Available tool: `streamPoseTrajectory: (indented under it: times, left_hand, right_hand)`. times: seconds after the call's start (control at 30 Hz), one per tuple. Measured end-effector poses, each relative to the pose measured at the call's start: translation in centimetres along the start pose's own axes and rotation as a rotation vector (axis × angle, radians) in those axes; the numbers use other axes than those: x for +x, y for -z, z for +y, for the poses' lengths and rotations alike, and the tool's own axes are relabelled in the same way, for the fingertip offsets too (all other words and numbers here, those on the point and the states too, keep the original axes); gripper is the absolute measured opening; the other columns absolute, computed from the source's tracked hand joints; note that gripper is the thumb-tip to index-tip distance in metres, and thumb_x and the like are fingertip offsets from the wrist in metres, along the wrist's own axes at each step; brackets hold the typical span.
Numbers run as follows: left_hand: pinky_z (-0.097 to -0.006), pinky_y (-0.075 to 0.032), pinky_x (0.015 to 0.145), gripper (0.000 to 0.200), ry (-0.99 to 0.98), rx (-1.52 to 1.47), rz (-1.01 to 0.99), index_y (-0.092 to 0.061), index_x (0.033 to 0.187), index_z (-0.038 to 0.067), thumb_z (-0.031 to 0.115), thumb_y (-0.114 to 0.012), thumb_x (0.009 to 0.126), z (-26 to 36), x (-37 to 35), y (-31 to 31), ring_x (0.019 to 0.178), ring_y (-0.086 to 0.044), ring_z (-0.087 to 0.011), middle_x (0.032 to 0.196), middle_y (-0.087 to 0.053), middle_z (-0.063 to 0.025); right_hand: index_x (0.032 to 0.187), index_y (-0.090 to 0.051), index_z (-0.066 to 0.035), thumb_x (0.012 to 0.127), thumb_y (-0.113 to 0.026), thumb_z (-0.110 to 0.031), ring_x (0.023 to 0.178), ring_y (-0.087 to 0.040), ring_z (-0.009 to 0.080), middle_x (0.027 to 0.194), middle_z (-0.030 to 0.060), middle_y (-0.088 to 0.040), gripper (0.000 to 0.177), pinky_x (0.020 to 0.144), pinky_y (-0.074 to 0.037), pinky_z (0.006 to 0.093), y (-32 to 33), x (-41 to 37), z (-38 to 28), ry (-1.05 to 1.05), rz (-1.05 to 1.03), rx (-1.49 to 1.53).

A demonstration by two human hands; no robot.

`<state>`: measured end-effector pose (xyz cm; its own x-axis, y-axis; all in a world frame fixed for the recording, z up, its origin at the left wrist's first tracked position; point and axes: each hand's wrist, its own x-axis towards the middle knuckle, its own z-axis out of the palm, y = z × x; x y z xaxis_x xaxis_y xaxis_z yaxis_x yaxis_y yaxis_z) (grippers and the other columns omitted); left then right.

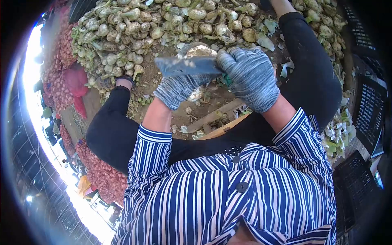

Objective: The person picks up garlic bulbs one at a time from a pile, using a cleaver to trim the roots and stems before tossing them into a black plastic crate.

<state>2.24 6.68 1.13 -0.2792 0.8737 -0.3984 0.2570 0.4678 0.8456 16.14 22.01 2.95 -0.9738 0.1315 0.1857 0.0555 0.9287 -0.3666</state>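
Note:
My right hand (250, 77), in a grey knitted glove, is closed around the handle of a knife. The broad dark knife blade (185, 66) points left across the front of my other hand, with pale specks on its face. My left hand (179, 87), gloved the same way, holds a pale, soil-stained onion (201, 51) just beyond the blade's upper edge. The blade hides part of the left fingers and the lower side of the onion. A bit of green shows at the right hand's grip.
A heap of onions with stems (134, 28) spreads in front of my feet. Wooden slats (216, 115) lie between my legs. Red mesh sacks (98, 171) of bulbs line the left side. Black plastic crates (369, 108) and leafy trimmings (341, 132) are at right.

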Motion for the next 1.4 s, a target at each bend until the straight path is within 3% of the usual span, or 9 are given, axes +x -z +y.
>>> streamPoseTrajectory:
  times: [0.2, 0.47, 0.53, 0.73, 0.9, 1.03, 1.2, 1.3, 1.4]
  left_hand:
    - [-0.0343, -0.048, 0.096, 0.038, 0.301, -1.135, 0.213, -0.039, 0.129, 0.005, 0.026, -0.029, 0.099, -1.0, -1.0, -0.1, 0.112, -0.053, -0.0210, 0.124, -0.052, -0.0123]
    - [-0.0336, -0.054, 0.082, 0.042, 0.053, -0.495, 0.257, -0.046, 0.122, 0.002, 0.020, -0.055, 0.085, 4.2, -4.5, 0.8, 0.099, -0.061, -0.0203, 0.112, -0.059, -0.0127]
    - [-0.0288, -0.055, 0.078, 0.058, 0.016, -0.352, 0.281, -0.048, 0.120, 0.001, 0.023, -0.074, 0.073, 6.6, -4.8, 0.7, 0.094, -0.062, -0.0177, 0.107, -0.061, -0.0105]
    - [-0.0269, -0.055, 0.076, 0.069, 0.093, -0.406, 0.559, -0.050, 0.114, 0.001, 0.027, -0.086, 0.060, 4.5, -4.0, 3.0, 0.082, -0.064, -0.0174, 0.092, -0.065, -0.0093]
    - [-0.0808, -0.033, 0.078, 0.038, 0.231, -1.423, 0.491, -0.057, 0.091, 0.008, 0.025, -0.080, 0.066, -3.1, -0.5, 5.2, 0.067, -0.060, -0.0265, 0.076, -0.059, -0.0044]
    - [-0.0368, -0.061, 0.062, 0.055, 0.061, -0.962, 0.638, -0.053, 0.106, 0.005, 0.041, -0.074, 0.071, 2.7, 3.5, 5.4, 0.081, -0.064, -0.0311, 0.089, -0.060, -0.0149]
    - [-0.0493, -0.037, 0.100, 0.093, -0.216, -1.079, 0.122, -0.014, 0.144, 0.015, 0.061, -0.059, 0.076, 13.1, 9.5, 4.7, 0.131, -0.032, -0.0354, 0.150, -0.015, -0.0116]
    - [-0.0326, -0.048, 0.085, 0.055, -0.132, -0.533, 0.433, -0.053, 0.119, 0.008, 0.035, -0.071, 0.075, 4.8, 13.1, 3.9, 0.099, -0.059, -0.0229, 0.109, -0.061, -0.0135]
    - [-0.0385, -0.045, 0.091, 0.064, 0.110, 0.479, 0.361, -0.045, 0.128, 0.008, 0.033, -0.069, 0.074, -2.1, 14.7, -0.2, 0.109, -0.054, -0.0305, 0.126, -0.050, -0.0199]
  right_hand:
    - [0.098, -0.058, -0.014, 0.078, -0.057, -0.018, 0.074, -0.061, 0.0209, 0.081, 0.0050, -0.059, 0.020, 0.063, -0.045, 0.0367, -0.9, 0.0, -0.6, 0.115, 0.030, 0.000]
    - [0.092, -0.057, -0.013, 0.076, -0.059, -0.018, 0.070, -0.062, 0.0245, 0.075, 0.0060, -0.058, 0.017, 0.062, -0.047, 0.0389, -2.4, 1.0, 1.4, 0.185, 0.211, 0.015]
    - [0.092, -0.056, -0.010, 0.075, -0.060, -0.013, 0.074, -0.063, 0.0282, 0.081, 0.0109, -0.062, 0.018, 0.064, -0.050, 0.0409, -4.6, 2.1, 4.8, -0.216, -0.129, -0.084]
    - [0.100, -0.058, -0.004, 0.078, -0.055, -0.011, 0.078, -0.061, 0.0336, 0.087, 0.0185, -0.062, 0.023, 0.066, -0.048, 0.0387, -3.9, 2.3, 3.2, -0.302, 0.092, 0.096]
    - [0.105, -0.058, -0.005, 0.080, -0.058, -0.017, 0.073, -0.061, 0.0268, 0.081, 0.0141, -0.063, 0.028, 0.066, -0.048, 0.0350, -7.1, 1.5, 5.4, -0.908, 0.059, 0.768]
    - [0.097, -0.059, -0.005, 0.082, -0.060, -0.015, 0.047, -0.050, 0.0161, 0.064, 0.0033, -0.054, 0.018, 0.047, -0.040, 0.0275, -3.9, 1.4, 6.6, -1.133, 0.217, 1.237]
    - [0.099, -0.060, -0.006, 0.082, -0.061, -0.011, 0.062, -0.052, 0.0137, 0.073, 0.0022, -0.058, 0.018, 0.057, -0.044, 0.0290, -2.9, 0.6, 6.9, -1.181, 0.438, 1.481]
    - [0.098, -0.060, -0.005, 0.080, -0.063, -0.010, 0.069, -0.052, 0.0126, 0.076, 0.0015, -0.058, 0.019, 0.064, -0.044, 0.0299, -4.1, 0.3, 8.2, -1.022, 0.760, 1.664]
    - [0.102, -0.058, -0.001, 0.077, -0.061, -0.006, 0.060, -0.052, 0.0171, 0.076, 0.0072, -0.057, 0.025, 0.053, -0.044, 0.0302, -2.6, 0.0, 7.6, -1.085, 0.661, 1.574]
